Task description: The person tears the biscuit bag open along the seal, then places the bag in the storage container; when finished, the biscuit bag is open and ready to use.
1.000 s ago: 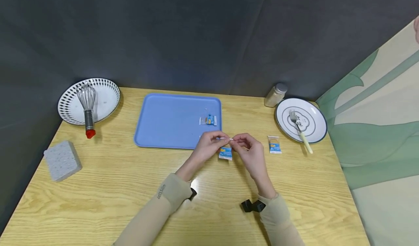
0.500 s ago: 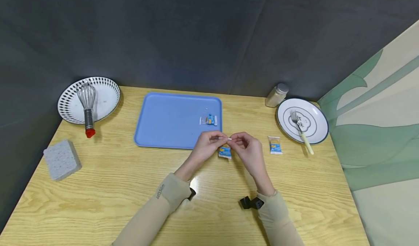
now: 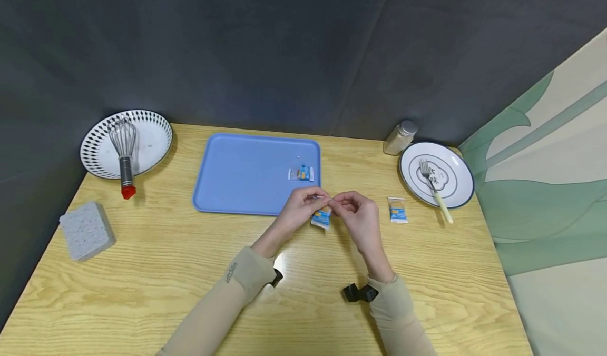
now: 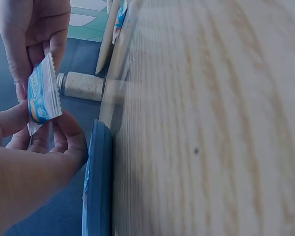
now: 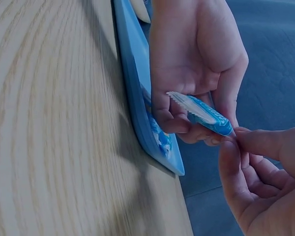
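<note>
A small blue-and-clear snack packet (image 3: 321,219) with serrated ends hangs between the two hands, just in front of the blue tray (image 3: 237,208). My left hand (image 3: 300,208) pinches it between thumb and fingers near its upper edge. Thumb and index finger of my right hand (image 3: 358,216) pinch the same edge, with the fingertips of both hands close together. In the left wrist view the packet (image 4: 42,98) shows its bulging blue front; the right wrist view has its serrated end facing the tray. Fingers hide the pinched edge, so a tear cannot be made out.
Another blue-and-clear packet (image 3: 303,173) lies on the tray's right side, and one more packet (image 3: 397,210) rests on the table. A patterned plate (image 3: 154,135) bears a whisk (image 3: 125,158); a sponge (image 3: 88,231) lies nearby. At right are a shaker (image 3: 400,138) and a plate (image 3: 457,182) with a fork (image 3: 433,190).
The packet has swung slightly left and tilted. The white edge visible between the fingertips earlier is now mostly covered, as the right fingertips have moved closer to the left ones.
</note>
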### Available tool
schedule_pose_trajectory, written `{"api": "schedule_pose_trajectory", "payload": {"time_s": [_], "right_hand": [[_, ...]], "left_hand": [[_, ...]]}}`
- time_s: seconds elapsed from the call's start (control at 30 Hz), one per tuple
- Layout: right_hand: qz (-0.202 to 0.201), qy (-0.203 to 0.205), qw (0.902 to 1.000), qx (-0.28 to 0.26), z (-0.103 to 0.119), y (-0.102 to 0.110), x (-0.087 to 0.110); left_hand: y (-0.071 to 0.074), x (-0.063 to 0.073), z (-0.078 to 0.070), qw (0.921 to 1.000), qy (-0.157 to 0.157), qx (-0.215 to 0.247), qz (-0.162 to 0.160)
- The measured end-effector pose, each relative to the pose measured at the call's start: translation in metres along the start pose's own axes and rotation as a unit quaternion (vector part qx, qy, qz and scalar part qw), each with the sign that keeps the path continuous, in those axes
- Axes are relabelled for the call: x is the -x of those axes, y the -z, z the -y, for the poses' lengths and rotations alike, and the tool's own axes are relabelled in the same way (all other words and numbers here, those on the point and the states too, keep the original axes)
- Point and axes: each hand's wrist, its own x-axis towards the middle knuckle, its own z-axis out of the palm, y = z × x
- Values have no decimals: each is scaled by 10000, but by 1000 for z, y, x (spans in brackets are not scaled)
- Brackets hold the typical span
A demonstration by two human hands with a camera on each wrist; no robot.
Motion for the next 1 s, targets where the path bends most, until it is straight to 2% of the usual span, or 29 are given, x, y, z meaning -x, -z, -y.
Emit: {"api": "schedule_pose_trajectory", "payload": {"time_s": [0.23,0.43,0.63,0.77,0.87,1.0], "right_hand": [[61,75,9994,338,-2,-1,-2],[-184,358,9974,589,-4,-4,-1],[-652,734,9911,896,-4,-15,1],[-889,1047,9829,1229,-3,-25,2],[-966,1301,9774,1360,-2,-31,3],[-1115,1591,9716,1353,-1,-35,5]], "left_hand": [[0,-2,0,9999,1,-71,123],[-4,0,-2,9997,112,-194,46],[-10,3,-4,9991,308,120,-269],[-13,5,-5,9965,478,249,-643],[-16,5,-6,9944,420,62,-968],[-19,5,-9,9924,204,-373,-1151]]}}
